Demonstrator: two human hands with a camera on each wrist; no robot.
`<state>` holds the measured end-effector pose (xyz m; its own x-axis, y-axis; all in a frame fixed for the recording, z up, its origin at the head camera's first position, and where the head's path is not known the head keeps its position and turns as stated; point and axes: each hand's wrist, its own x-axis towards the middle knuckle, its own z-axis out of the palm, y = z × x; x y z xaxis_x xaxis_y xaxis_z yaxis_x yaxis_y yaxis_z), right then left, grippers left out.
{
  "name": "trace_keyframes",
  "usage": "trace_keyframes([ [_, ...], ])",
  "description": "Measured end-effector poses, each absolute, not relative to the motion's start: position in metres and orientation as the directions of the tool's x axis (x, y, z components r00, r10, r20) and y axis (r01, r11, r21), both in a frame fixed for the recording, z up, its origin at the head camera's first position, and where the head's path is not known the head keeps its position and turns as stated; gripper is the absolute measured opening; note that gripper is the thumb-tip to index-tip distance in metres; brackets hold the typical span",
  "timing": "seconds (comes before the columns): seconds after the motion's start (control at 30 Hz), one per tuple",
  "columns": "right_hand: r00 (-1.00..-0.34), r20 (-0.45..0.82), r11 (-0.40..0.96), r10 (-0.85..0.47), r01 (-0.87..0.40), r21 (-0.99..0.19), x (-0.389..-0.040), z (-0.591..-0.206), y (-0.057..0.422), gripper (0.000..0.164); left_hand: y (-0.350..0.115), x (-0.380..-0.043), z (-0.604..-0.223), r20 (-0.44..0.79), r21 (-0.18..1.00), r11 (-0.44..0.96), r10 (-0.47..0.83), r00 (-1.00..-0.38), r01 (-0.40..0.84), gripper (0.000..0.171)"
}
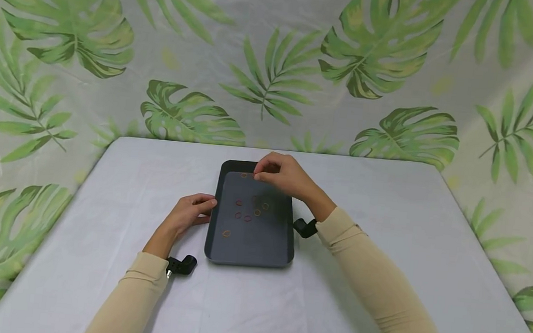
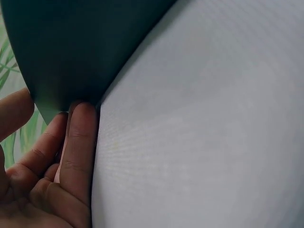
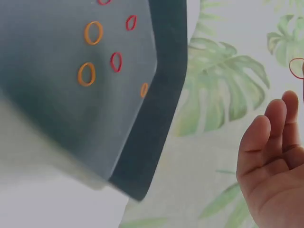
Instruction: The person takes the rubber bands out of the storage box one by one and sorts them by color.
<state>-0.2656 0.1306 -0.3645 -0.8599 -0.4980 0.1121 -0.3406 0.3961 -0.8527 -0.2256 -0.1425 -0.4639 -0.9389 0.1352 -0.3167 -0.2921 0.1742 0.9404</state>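
White counter (image 1: 409, 221) extends on both sides of the hands and carries one dark grey tray (image 1: 249, 252). The tray lies to the right of the left hand (image 1: 188, 213) and partly under the right hand (image 1: 285, 174). Its long axis runs away from the person: one short side is near the body, the other is close to the right fingertips. The left hand holds the tray's side, thumb at the rim and fingers against the outer wall. I judge that this grip should stay light, only enough that the tray neither slides nor tilts.

Above the far part of the tray, the right hand pinches a thin red ring (image 3: 290, 71) between thumb and index finger; its other fingers are apart from the ring. For this step, it seems best to keep the pinch small and to move slowly, because such a ring could spring away or disturb its neighbours. The held ring shows as an oval, cut by the border of the right wrist view; being round, it has no front, and its exact direction I cannot tell. Orange rings (image 3: 79, 76) and red rings (image 3: 120, 62) lie loose on the tray, most of them nearer to the body than the right fingertips.
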Motion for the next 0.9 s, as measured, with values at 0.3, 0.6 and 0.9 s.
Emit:
trace_keyframes([
  [0.3, -0.869, 0.124, 0.454, -0.479, -0.366, -0.812, -0.258, -0.367, 0.168, 0.011, -0.144, -0.225, -0.465, -0.322, 0.938, 0.179, 0.141, -0.936, -0.295, 0.045],
  [0.6, -0.919, 0.062, 0.548, -0.388, -0.285, -0.787, -0.265, -0.376, 0.198, 0.015, -0.144, -0.225, -0.467, -0.333, 0.933, 0.19, 0.138, -0.933, -0.305, 0.044],
  [0.9, -0.947, -0.015, 0.628, -0.32, -0.2, -0.752, -0.281, -0.392, 0.22, 0.018, -0.146, -0.226, -0.467, -0.345, 0.929, 0.194, 0.139, -0.928, -0.316, 0.045],
])
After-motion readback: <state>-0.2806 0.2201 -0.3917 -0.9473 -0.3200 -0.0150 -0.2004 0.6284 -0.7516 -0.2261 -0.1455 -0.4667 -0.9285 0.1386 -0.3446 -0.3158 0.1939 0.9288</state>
